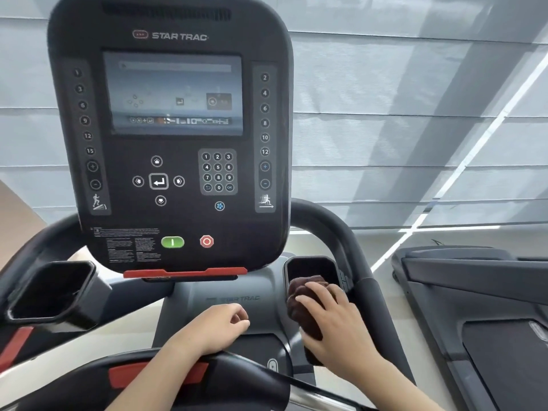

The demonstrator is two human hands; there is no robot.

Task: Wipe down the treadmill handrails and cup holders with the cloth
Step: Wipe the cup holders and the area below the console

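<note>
My right hand [335, 324] presses a bunched dark brown cloth [302, 310] into the near part of the right cup holder [311, 266], a black rectangular pocket beside the console. My left hand [219, 324] is loosely curled with nothing in it, hovering over the grey housing below the console, its wrist over the front crossbar [243, 372]. The left cup holder [50, 292] sits open and bare at the left. The right handrail [347, 247] curves up just behind the right cup holder; the left handrail [38, 250] curves off behind the left one.
The black Star Trac console [172, 129] with a lit screen, green start and red stop buttons rises straight ahead. A red safety clip bar [184, 272] runs under it. Another treadmill [480, 307] stands at the right. Grey window blinds fill the background.
</note>
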